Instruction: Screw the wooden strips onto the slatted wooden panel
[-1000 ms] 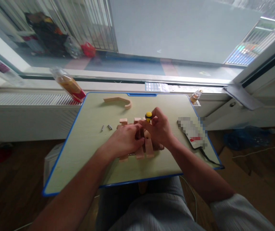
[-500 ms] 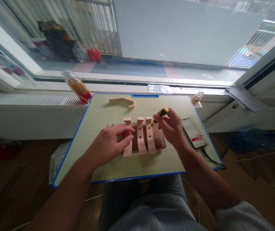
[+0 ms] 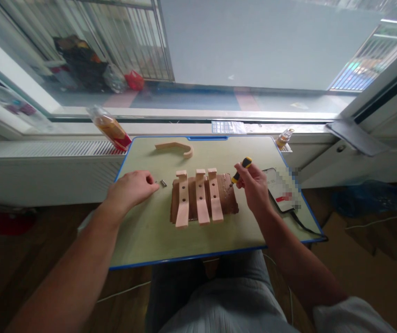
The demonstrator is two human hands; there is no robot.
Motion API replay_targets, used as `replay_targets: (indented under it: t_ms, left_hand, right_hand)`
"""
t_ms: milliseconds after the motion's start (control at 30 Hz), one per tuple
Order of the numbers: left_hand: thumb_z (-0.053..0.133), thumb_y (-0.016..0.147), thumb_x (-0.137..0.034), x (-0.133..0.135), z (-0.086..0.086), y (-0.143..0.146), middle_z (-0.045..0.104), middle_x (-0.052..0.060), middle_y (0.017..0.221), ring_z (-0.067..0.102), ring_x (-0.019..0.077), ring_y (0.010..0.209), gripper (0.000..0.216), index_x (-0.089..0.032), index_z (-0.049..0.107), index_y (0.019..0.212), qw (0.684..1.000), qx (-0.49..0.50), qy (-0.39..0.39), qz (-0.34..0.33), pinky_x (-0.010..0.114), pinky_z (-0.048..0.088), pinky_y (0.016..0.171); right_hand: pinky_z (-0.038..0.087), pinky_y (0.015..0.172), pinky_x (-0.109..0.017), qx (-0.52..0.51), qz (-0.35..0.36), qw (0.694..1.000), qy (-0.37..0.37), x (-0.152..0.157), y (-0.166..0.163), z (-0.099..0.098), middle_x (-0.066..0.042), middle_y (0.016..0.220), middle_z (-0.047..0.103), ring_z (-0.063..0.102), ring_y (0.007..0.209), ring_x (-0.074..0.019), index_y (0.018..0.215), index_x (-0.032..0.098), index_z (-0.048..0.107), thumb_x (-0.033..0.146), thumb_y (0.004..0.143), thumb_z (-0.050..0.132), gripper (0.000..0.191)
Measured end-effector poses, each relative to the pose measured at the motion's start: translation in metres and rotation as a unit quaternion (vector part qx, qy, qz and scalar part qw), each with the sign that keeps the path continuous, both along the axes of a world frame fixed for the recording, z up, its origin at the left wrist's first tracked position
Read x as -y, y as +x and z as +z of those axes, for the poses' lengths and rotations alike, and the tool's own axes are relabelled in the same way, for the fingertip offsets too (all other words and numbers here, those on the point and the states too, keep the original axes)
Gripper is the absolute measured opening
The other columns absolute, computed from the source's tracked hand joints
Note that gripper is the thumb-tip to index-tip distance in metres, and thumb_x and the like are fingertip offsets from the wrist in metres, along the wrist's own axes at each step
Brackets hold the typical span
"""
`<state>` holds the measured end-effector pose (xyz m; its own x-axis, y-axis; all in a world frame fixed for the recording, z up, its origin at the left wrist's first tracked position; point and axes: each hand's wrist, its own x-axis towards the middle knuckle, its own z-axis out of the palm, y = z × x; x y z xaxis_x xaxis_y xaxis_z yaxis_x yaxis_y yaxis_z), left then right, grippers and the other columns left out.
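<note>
Three pale wooden hooks [image 3: 201, 196] lie side by side across a brown cardboard piece [image 3: 174, 203], each with two dark holes. My right hand [image 3: 256, 185] grips a yellow and black screwdriver [image 3: 243, 166], tip pointing down over the cardboard's right end, apart from the hooks. At the table's left, my left hand [image 3: 132, 187] has its fingers pinched together; what they hold, if anything, is too small to make out. Just right of those fingertips lies a small metal piece [image 3: 164, 183]. A fourth wooden hook [image 3: 174, 146] rests on its side near the back edge.
The small table [image 3: 143, 245] has a blue rim. A phone [image 3: 282, 192] with a black strap lies at its right side. Beyond the table stand a large bottle [image 3: 110, 129] at the left and a smaller bottle [image 3: 284, 138] at the right, by the window sill.
My left hand has left the leftmost hook and moved left, its fingers now pinched. My right hand has drawn the screwdriver right, away from the rightmost hook's hole.
</note>
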<state>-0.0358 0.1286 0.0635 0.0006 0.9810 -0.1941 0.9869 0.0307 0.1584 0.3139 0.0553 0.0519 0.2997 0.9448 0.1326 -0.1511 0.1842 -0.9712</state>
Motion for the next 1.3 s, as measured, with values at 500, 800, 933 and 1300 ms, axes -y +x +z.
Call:
replay_targets:
  t_ms: [500,800,933,1300]
  left_hand:
    - [0.077,0.082,-0.044,0.048,0.046,0.004,0.080,0.000,0.085,0.073,0.0231,0.083,0.023,-0.023,0.077,0.093,0.983,0.141,0.116,0.015,0.032,0.048,0.077]
    - [0.073,0.089,-0.033,0.078,0.054,0.079,0.079,0.001,0.086,0.069,0.0178,0.076,0.015,-0.022,0.082,0.089,0.909,0.372,0.066,-0.175,0.026,0.052,0.064]
    - [0.069,0.095,-0.029,0.074,0.048,0.104,0.083,0.003,0.097,0.073,0.0196,0.085,0.018,-0.023,0.085,0.099,0.914,0.300,0.088,-0.259,0.032,0.056,0.082]
    - [0.066,0.096,-0.018,0.062,0.044,0.133,0.078,0.011,0.100,0.073,0.0273,0.098,0.019,-0.022,0.083,0.091,0.912,0.129,0.081,-0.379,0.039,0.057,0.091]
  right_hand:
    - [0.039,0.048,-0.025,-0.025,0.010,0.999,0.017,0.000,-0.006,-0.004,0.007,0.067,0.057,0.048,0.052,-0.0088,0.086,0.023,0.067,0.059,0.086,0.086,0.041]
    - [0.038,0.047,-0.025,-0.026,0.013,0.999,0.020,0.005,-0.011,-0.003,0.007,0.068,0.058,0.048,0.050,-0.0084,0.084,0.024,0.066,0.057,0.086,0.086,0.039]
    - [0.037,0.047,-0.025,-0.020,0.010,1.000,0.017,0.005,-0.011,-0.004,0.007,0.067,0.058,0.048,0.049,-0.0085,0.083,0.024,0.066,0.057,0.087,0.086,0.039]
    - [0.038,0.047,-0.026,-0.017,0.020,1.000,0.011,0.006,-0.009,-0.006,0.006,0.067,0.059,0.048,0.051,-0.0092,0.084,0.023,0.066,0.058,0.087,0.086,0.040]
